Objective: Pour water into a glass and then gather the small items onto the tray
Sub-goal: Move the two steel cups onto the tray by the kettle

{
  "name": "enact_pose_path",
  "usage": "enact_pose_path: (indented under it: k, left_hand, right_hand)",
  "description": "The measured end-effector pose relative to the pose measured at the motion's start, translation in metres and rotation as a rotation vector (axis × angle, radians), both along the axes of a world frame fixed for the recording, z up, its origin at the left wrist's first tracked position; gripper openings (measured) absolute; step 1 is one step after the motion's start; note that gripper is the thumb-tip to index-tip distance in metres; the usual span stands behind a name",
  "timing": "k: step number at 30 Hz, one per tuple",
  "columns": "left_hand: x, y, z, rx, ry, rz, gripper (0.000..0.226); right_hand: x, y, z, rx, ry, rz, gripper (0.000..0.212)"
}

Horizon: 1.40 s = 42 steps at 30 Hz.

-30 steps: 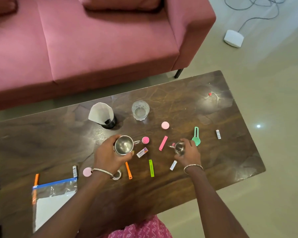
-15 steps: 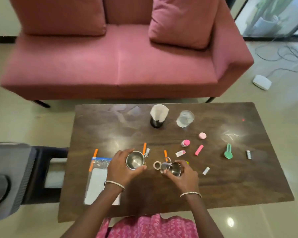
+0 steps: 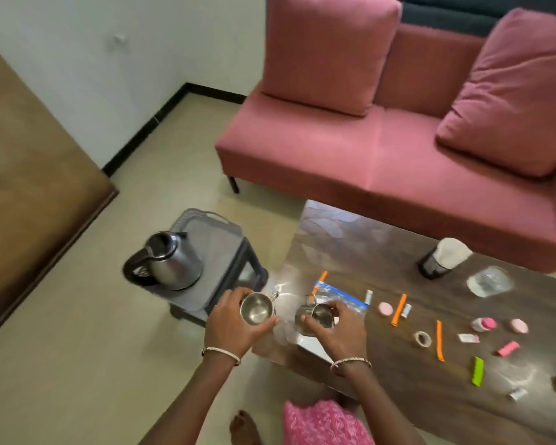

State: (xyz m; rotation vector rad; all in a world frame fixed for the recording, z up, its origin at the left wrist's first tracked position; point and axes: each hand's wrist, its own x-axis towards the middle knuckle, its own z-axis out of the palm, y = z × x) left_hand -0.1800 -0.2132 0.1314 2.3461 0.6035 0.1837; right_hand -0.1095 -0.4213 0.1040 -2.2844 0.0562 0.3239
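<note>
Two small steel cups are held upright, mouths open to the ceiling. The left hand (image 3: 228,327) is curled round the first cup (image 3: 256,311), the grip clamped on its rounded wall, and the wire handle is pointed away and to the right, toward the tabletop (image 3: 350,248). This cup is carried over the narrow strip of floor between the grey plastic tray (image 3: 220,248) and the tabletop's left edge. The second cup (image 3: 320,316) is pinched at the rim by the right hand (image 3: 337,332), its handle turned to the far left, above the tabletop's near-left corner and a clear zip bag (image 3: 345,298). A shiny metal kettle (image 3: 174,264) with a black handle is stood on the tray's left part; its right part is bare. Thin orange strips (image 3: 398,309), a tape roll (image 3: 422,338) and a clear glass (image 3: 489,281) are spread further right on the dark, glossy wood.
</note>
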Motion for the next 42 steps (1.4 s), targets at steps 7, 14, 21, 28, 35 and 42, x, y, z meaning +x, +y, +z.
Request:
enact_pose_path:
  k: [7,14,21,28,35,42]
  left_hand:
    - [-0.048,0.105,0.014,0.033,-0.026,0.183,0.063]
    - [-0.035,0.171,0.013,0.059,-0.012,0.269,0.063]
    - [0.024,0.248,0.009,0.069,-0.061,0.294,0.071]
    - [0.114,0.333,-0.011,0.096,0.017,0.224,0.062]
    - [0.191,0.39,-0.07,0.043,0.228,0.139,0.067]
    - [0.238,0.398,-0.143,0.084,0.491,-0.01,0.078]
  right_hand:
    - [-0.027,0.134,0.023,0.1,0.004,0.105,0.034]
    - [-0.004,0.216,0.017,0.122,0.112,0.012,0.057]
    - [0.044,0.289,0.005,0.099,0.189,-0.1,0.058]
    - [0.11,0.372,-0.013,0.169,0.237,-0.245,0.063]
    - [0.169,0.43,-0.059,0.02,0.262,-0.284,0.072]
    - [0.204,0.456,-0.121,-0.07,0.376,-0.289,0.064]
